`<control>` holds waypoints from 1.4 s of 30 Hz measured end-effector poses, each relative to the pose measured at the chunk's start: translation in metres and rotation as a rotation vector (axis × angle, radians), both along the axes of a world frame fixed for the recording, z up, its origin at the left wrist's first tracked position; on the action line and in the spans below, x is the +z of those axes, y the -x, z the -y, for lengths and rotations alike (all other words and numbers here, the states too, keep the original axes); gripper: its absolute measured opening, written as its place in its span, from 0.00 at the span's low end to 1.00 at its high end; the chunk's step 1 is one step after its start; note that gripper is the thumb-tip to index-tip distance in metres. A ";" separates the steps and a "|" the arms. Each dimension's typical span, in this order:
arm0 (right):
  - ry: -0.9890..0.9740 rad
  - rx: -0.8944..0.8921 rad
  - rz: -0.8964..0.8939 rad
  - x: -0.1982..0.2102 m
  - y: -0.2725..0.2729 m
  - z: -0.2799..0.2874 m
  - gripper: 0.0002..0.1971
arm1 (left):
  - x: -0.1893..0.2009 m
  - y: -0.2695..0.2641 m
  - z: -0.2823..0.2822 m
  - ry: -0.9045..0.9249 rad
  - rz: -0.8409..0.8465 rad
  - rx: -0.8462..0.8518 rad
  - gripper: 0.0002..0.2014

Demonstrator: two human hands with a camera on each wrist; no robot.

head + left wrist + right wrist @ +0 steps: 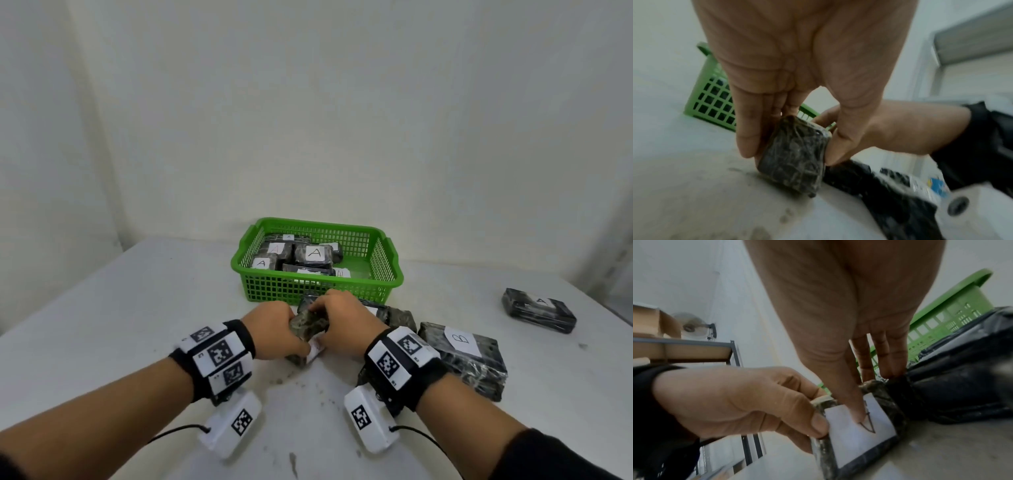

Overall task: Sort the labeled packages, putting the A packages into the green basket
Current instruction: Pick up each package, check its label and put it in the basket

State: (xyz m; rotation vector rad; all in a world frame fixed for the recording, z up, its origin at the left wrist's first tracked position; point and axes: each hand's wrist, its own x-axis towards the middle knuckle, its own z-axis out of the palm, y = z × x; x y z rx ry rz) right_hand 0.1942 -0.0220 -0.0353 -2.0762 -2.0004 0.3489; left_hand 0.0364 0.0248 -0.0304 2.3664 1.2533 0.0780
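A dark wrapped package (307, 325) stands tilted on its edge on the white table (137, 325), just in front of the green basket (308, 291). My left hand (286, 334) grips its left side, with the fingers behind and the thumb on the front. My right hand (330, 322) grips it from the right, with its thumb pressed on the white label (855, 434). The label's letter reads like an upside-down A and is partly covered by that thumb. In the left wrist view the package (795, 160) shows its unlabeled back. Several A packages (315, 255) lie in the basket.
A large B package (462, 356) lies right of my right wrist, and another dark package (397, 315) lies behind my right hand. One A package (539, 310) sits alone at the far right. A metal shelf (694, 352) stands beyond the table.
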 end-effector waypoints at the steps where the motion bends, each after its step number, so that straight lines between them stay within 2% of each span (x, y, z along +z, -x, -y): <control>1: -0.005 -0.009 -0.047 0.003 -0.002 0.002 0.26 | 0.001 0.005 -0.005 0.035 0.053 0.007 0.16; 5: -0.033 -0.001 -0.322 0.012 -0.010 0.007 0.27 | 0.009 0.027 -0.018 0.253 0.394 0.028 0.15; 8: -0.115 -0.032 -0.626 0.009 -0.008 0.002 0.16 | 0.009 0.035 -0.023 0.408 0.665 0.036 0.16; 10: -0.205 -0.095 -0.813 0.007 -0.005 0.000 0.12 | 0.006 0.035 -0.028 0.423 0.824 0.075 0.17; 13: -0.236 -0.124 -0.960 0.005 -0.002 -0.008 0.14 | 0.000 0.033 -0.035 0.387 0.971 0.138 0.19; 17: -0.220 -0.114 -1.009 0.007 -0.001 -0.014 0.20 | -0.003 0.033 -0.039 0.375 0.968 0.077 0.17; 22: -0.329 -0.204 -1.039 -0.006 -0.001 -0.022 0.19 | -0.013 0.030 -0.036 0.405 0.993 0.023 0.18; 27: -0.201 -0.078 -1.144 -0.007 -0.009 -0.015 0.24 | -0.019 0.032 -0.041 0.427 1.057 0.081 0.13; 31: -0.186 -0.091 -1.100 -0.010 -0.014 -0.014 0.23 | -0.027 0.030 -0.041 0.425 1.044 0.067 0.15; 35: -0.190 -0.111 -1.081 -0.011 -0.015 -0.010 0.22 | -0.027 0.024 -0.037 0.414 1.030 0.045 0.12; 42: -0.254 -0.098 -1.062 -0.010 -0.012 -0.003 0.20 | -0.028 0.021 -0.030 0.420 1.052 0.014 0.15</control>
